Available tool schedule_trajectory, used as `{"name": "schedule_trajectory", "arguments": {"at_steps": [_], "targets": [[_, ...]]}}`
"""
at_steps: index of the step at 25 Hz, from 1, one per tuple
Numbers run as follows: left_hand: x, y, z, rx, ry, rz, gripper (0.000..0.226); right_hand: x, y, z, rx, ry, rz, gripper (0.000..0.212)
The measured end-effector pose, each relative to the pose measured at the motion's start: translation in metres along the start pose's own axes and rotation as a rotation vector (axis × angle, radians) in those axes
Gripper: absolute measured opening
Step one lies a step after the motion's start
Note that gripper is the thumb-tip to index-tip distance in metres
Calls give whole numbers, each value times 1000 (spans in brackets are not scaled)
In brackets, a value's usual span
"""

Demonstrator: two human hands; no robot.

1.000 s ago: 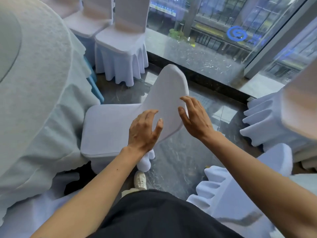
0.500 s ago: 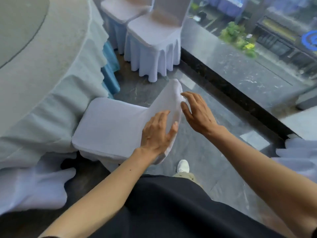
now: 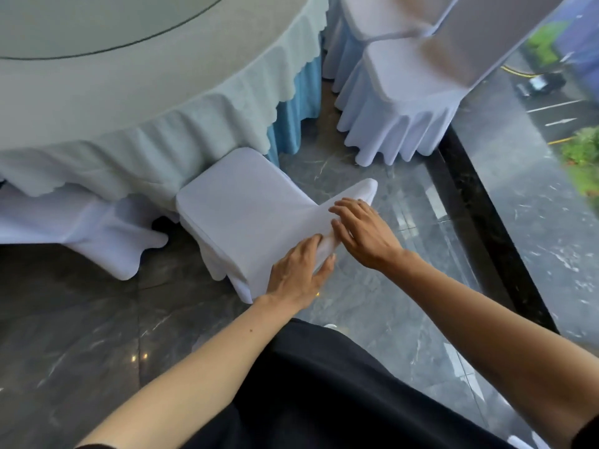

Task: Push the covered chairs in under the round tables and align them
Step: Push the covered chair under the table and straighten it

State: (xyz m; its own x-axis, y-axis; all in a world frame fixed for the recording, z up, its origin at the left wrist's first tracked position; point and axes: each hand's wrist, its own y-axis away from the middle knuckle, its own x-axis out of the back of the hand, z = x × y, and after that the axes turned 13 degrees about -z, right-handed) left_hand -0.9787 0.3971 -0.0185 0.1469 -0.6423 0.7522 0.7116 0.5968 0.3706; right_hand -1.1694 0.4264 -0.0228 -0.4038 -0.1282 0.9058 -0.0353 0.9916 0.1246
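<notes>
A white-covered chair (image 3: 240, 215) stands in the middle of the view, the front of its seat touching the hanging cloth of the round table (image 3: 136, 102). Its backrest points toward me and runs from the lower centre up to the right. My left hand (image 3: 298, 273) grips the near end of the backrest, fingers on the seat side and thumb behind. My right hand (image 3: 363, 231) holds the top edge further along, its fingers bent over the cover.
Another covered chair (image 3: 81, 228) sits to the left, partly under the cloth. Two more covered chairs (image 3: 405, 89) stand at the upper right by the table's blue underskirt (image 3: 291, 124). A black sill and glass wall (image 3: 486, 222) run along the right. Dark marble floor (image 3: 81, 335) lies around me.
The chair has swung and slid toward the table, so its seat front now meets the cloth. Both hands stayed on the backrest, and my view turned left toward the table.
</notes>
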Motion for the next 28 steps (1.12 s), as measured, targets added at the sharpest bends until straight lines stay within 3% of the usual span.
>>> {"name": "schedule_trajectory", "arguments": {"at_steps": [8, 10, 13, 16, 22, 25, 28], "targets": [[-14, -4, -15, -11, 0, 93, 49, -9, -10, 7, 78, -8, 22, 45], [-18, -5, -13, 9, -6, 141, 51, -3, -15, 18, 170, 4, 4, 46], [-22, -10, -7, 75, -25, 215, 55, 8, -31, 35, 254, 19, -98, 55], [-29, -14, 12, 266, -24, 326, 54, 14, -50, 53, 332, 33, -194, 62], [-38, -27, 31, 484, -16, 526, 54, 15, -61, 76, 443, 75, -174, 47], [-41, -31, 27, 468, -47, 602, 49, 13, -66, 74, 464, 68, -140, 44], [-47, -34, 15, 390, -112, 756, 59, 8, -73, 79, 508, 41, -92, 39]]}}
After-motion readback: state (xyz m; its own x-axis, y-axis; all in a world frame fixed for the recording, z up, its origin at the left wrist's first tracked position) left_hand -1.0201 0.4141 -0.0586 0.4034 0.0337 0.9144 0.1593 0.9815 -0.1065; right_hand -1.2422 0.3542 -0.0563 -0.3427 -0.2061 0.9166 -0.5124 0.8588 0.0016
